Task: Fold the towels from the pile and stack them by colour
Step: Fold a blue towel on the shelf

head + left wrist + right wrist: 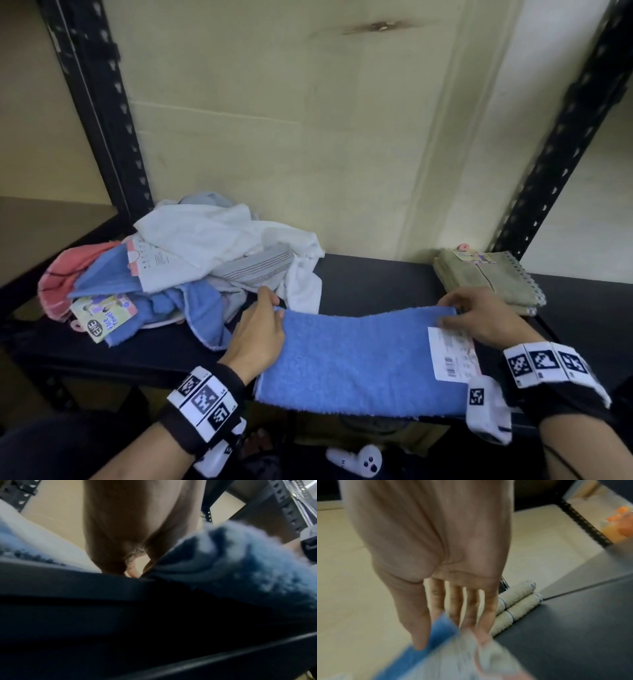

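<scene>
A blue towel with a white barcode label is stretched over the front edge of the black shelf. My left hand pinches its far left corner. My right hand pinches the far right corner, thumb on top. The right wrist view shows thumb and fingers closed on the blue towel and its label. The left wrist view shows the blue towel bunched beside my left hand. A pile of unfolded towels, white, blue and pink, lies at the left.
A stack of folded beige towels sits at the shelf's right rear, close behind my right hand, also seen as beige towels. Black perforated uprights stand at both sides. A white controller lies on the floor below.
</scene>
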